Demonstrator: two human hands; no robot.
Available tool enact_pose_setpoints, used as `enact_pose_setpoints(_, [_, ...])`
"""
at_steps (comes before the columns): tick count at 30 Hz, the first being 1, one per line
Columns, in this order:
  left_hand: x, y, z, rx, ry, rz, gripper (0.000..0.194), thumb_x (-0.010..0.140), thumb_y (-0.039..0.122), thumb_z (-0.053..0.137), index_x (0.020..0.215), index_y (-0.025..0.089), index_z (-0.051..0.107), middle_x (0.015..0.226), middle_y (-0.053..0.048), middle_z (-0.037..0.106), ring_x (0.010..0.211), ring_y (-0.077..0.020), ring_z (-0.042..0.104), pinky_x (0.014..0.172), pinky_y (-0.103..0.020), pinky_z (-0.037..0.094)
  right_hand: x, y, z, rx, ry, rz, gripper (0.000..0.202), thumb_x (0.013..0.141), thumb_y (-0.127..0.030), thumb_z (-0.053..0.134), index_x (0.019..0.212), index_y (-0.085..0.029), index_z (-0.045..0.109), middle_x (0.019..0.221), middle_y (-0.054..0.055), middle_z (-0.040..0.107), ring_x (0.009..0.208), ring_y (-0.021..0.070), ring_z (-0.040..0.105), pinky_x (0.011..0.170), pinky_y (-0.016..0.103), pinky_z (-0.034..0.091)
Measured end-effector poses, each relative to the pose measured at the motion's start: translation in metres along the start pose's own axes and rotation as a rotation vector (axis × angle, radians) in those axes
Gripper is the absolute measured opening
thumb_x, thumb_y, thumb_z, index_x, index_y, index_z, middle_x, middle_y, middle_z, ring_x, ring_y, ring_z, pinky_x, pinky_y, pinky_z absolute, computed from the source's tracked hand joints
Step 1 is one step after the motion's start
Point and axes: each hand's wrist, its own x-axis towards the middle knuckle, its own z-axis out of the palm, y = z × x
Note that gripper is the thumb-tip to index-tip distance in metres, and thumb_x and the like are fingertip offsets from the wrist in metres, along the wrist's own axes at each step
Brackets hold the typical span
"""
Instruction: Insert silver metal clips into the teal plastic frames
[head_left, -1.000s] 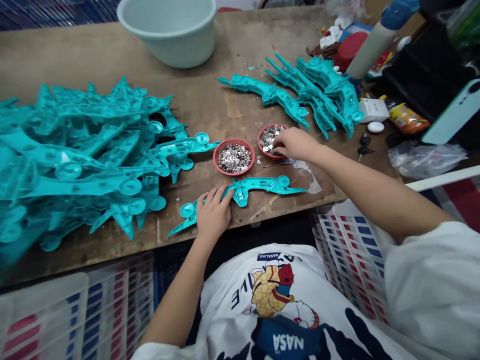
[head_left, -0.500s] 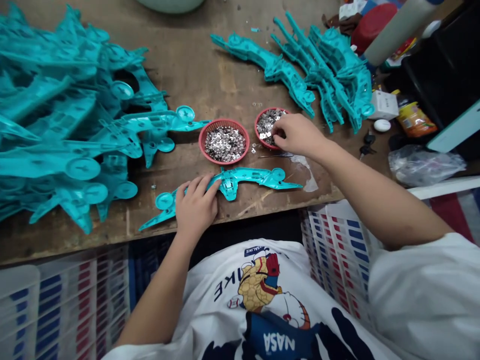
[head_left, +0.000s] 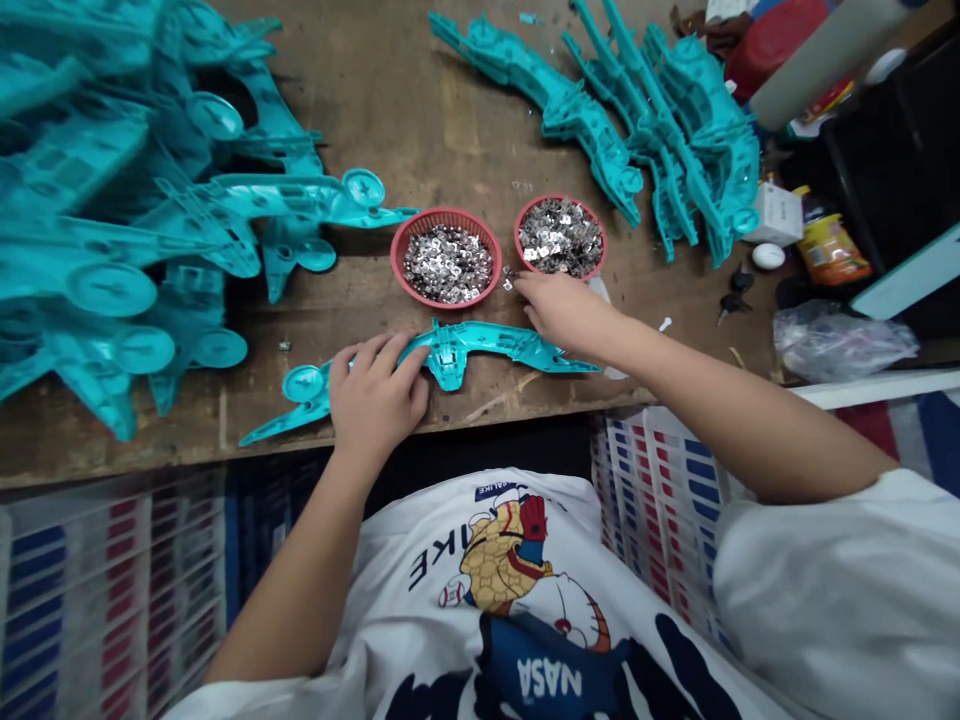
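A curved teal plastic part (head_left: 495,340) lies along the table's front edge, its ribbed inner side up. My left hand (head_left: 379,395) rests over its left half, fingers curled across it and holding it down. My right hand (head_left: 566,310) is just in front of the right red basket (head_left: 602,262), fingers drawn together. Its fingertips are beside loose small metal clips (head_left: 508,280) on the wood; what they pinch, if anything, is hidden. Another red basket (head_left: 397,280) stands to the left. Both baskets hold heaps of these shiny metal pieces.
A tall pile of teal parts (head_left: 112,200) covers the left side. Several more teal parts (head_left: 570,110) lie at the back right. Keys (head_left: 731,305), a white box (head_left: 776,215), a snack packet (head_left: 832,245) and a clear plastic bag (head_left: 847,335) sit far right.
My right hand has come out of the right basket toward me, down to the table in front of it. My left hand stays on the teal part. The view has shifted slightly.
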Motion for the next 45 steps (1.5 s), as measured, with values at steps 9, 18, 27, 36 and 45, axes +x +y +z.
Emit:
enact_pose_setpoints(9, [0.0, 0.001, 0.002, -0.044, -0.008, -0.027, 0.041, 0.104, 0.024, 0.068, 0.142, 0.03, 0.083, 0.162, -0.012, 0.077, 0.149, -0.0438, 0.069, 0.124, -0.064, 0.045, 0.029, 0.011, 0.036, 0.011, 0.098, -0.072, 0.074, 0.108, 0.003, 0.024, 0.179, 0.009, 0.043, 0.193, 0.033, 0.029, 0.179, 0.0356, 0.04, 0.144, 0.052, 0.039])
enact_pose_setpoints(18, [0.001, -0.001, 0.004, 0.044, 0.031, 0.028, 0.034, 0.109, 0.027, 0.063, 0.138, 0.029, 0.081, 0.157, -0.012, 0.08, 0.144, -0.0434, 0.073, 0.116, -0.063, 0.048, 0.027, 0.009, 0.027, -0.22, 0.049, -0.13, 0.053, 0.119, -0.009, 0.032, 0.141, -0.006, 0.08, 0.148, 0.025, 0.073, 0.133, 0.0351, 0.067, 0.11, 0.044, 0.054])
enact_pose_setpoints(27, [0.001, 0.0, 0.003, -0.008, 0.046, 0.011, 0.043, 0.104, 0.024, 0.068, 0.144, 0.032, 0.083, 0.158, -0.011, 0.08, 0.145, -0.0426, 0.071, 0.121, -0.063, 0.047, 0.021, -0.004, 0.01, -0.212, 0.008, -0.159, 0.047, 0.113, -0.002, 0.041, 0.126, -0.007, 0.086, 0.129, 0.022, 0.079, 0.119, 0.0324, 0.073, 0.102, 0.042, 0.055])
enact_pose_setpoints(36, [0.001, 0.002, 0.003, 0.058, 0.045, 0.023, 0.037, 0.107, 0.025, 0.066, 0.14, 0.03, 0.082, 0.157, -0.011, 0.08, 0.142, -0.0418, 0.072, 0.117, -0.061, 0.049, 0.012, 0.075, -0.057, -0.009, 0.406, 0.154, 0.047, 0.112, -0.022, 0.05, 0.14, -0.017, 0.087, 0.14, 0.021, 0.081, 0.137, 0.0419, 0.072, 0.123, 0.059, 0.056])
enact_pose_setpoints(45, [0.002, 0.0, 0.002, 0.066, 0.036, 0.029, 0.036, 0.108, 0.026, 0.064, 0.14, 0.029, 0.081, 0.157, -0.012, 0.08, 0.142, -0.043, 0.073, 0.116, -0.063, 0.048, 0.015, 0.099, -0.052, -0.009, 0.404, 0.217, 0.062, 0.112, -0.033, 0.036, 0.157, -0.022, 0.077, 0.156, 0.018, 0.072, 0.147, 0.0365, 0.066, 0.129, 0.051, 0.055])
